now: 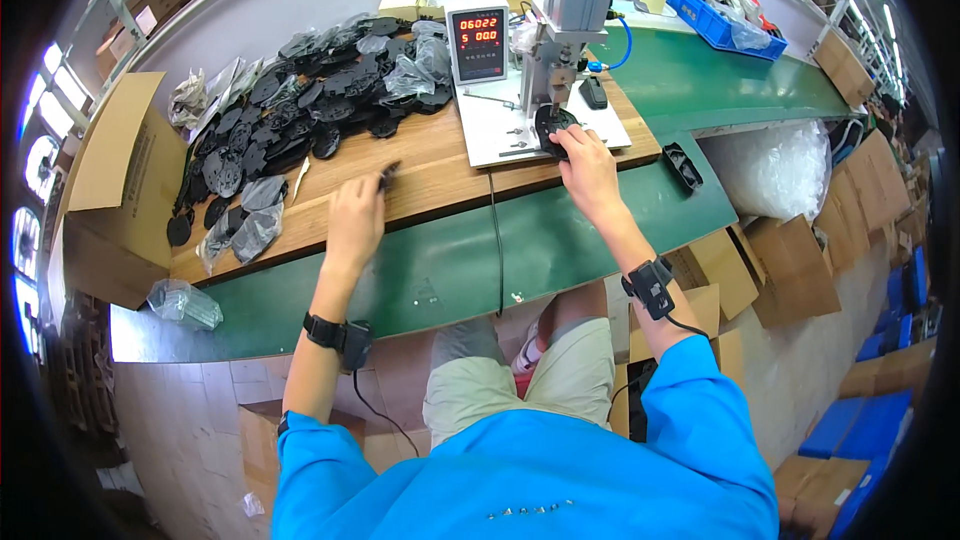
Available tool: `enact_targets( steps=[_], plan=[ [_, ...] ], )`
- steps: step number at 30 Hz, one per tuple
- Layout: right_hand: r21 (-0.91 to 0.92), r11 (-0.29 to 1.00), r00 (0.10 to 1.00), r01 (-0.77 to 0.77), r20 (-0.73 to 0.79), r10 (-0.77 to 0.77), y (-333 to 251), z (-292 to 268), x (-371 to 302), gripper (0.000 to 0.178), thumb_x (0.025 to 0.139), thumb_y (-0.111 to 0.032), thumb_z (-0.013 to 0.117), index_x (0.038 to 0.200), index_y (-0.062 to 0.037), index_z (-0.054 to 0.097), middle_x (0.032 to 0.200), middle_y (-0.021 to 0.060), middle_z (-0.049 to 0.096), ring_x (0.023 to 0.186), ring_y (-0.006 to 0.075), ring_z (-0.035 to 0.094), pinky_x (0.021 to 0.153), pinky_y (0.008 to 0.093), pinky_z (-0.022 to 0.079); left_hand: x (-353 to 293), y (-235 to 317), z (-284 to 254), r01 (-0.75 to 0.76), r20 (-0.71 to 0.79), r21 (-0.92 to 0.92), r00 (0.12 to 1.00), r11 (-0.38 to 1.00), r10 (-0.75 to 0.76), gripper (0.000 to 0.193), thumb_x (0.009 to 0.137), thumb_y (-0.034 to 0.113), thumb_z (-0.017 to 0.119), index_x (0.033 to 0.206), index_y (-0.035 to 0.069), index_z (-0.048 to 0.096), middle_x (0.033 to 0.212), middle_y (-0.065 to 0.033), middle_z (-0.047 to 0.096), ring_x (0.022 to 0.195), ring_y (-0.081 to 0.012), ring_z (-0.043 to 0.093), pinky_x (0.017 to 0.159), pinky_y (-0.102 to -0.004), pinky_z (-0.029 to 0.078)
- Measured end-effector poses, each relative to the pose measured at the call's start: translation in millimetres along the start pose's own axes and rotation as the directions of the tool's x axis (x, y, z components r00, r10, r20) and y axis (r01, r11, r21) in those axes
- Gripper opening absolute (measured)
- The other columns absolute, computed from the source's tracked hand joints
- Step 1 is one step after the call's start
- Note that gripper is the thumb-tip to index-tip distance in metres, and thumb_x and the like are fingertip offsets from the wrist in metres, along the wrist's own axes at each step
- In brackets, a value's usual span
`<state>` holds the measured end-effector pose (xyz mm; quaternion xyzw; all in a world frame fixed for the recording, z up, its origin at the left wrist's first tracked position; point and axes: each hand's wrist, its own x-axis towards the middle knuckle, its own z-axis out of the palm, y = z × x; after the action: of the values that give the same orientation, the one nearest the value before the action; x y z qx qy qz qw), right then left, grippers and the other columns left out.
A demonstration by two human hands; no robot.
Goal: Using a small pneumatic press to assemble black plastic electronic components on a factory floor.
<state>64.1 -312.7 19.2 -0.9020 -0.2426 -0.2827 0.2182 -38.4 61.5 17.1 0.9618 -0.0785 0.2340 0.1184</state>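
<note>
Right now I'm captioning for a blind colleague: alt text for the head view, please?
A person's right hand touches a black part under an upright machine; the left hand pinches a blurred dark piece near a heap of black parts.

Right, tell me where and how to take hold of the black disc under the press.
Probably best by the near right edge of the black disc, coming in low from the person's front right, as the right hand does. The press rises over the disc's far part, while the near edge faces the person and looks easier to reach.
</note>
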Motion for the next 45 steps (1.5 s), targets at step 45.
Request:
enact_targets(
  steps=[45],
  plan=[
    [0.083, 0.846, 0.83, -0.526, -0.165, 0.532, -15, -65, -254, 0.057, 0.085, 0.001, 0.068, 0.141, -0.0053, 0.061, 0.152, 0.0191, 0.054, 0.141, 0.0426, 0.048, 0.118, 0.0528, 0.038, 104, 215, 105, -0.46, -0.012, 0.211, 0.881, 0.862, 0.473, 0.065, 0.08, -0.003, 0.072, 0.142, -0.004, 0.054, 0.122, -0.0277, 0.063, 0.127, -0.0425, 0.061, 0.117, -0.0494, 0.046]
  ],
)
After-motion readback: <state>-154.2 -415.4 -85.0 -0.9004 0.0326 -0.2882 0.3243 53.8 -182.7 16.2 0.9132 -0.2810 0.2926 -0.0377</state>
